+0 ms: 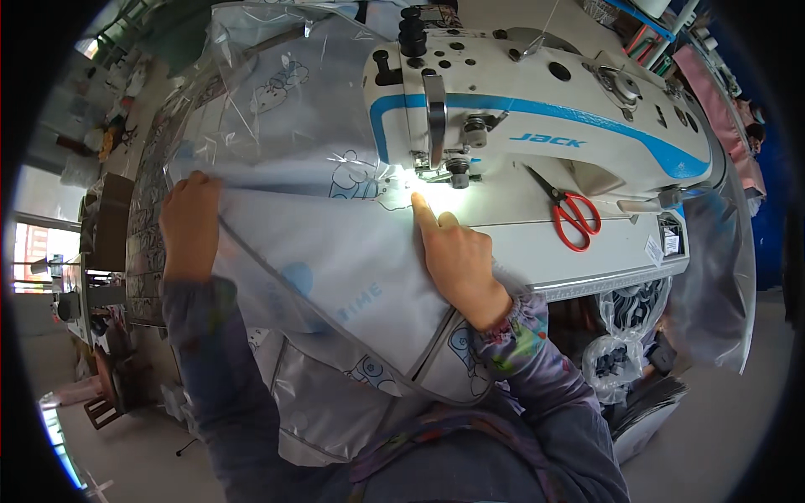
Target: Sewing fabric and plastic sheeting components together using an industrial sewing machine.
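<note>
A large grey printed fabric sheet (335, 243) with dark binding on its edges lies folded under the lit needle area of a white and blue sewing machine (537, 126). At the sheet's left side, my left hand (191, 226) is closed on the folded edge. My right hand (459, 264) rests on the fabric just in front of the presser foot (417, 178). Its index finger points at the foot, while the other fingers curl down onto the cloth; the thumb is hidden. Light glare blurs the needle.
Red-handled scissors (574, 220) lie on the machine bed, right of my right hand. Clear plastic film (243, 109) covers the fabric at the back left. A plastic bag of dark pieces (625, 335) hangs below the table's right edge.
</note>
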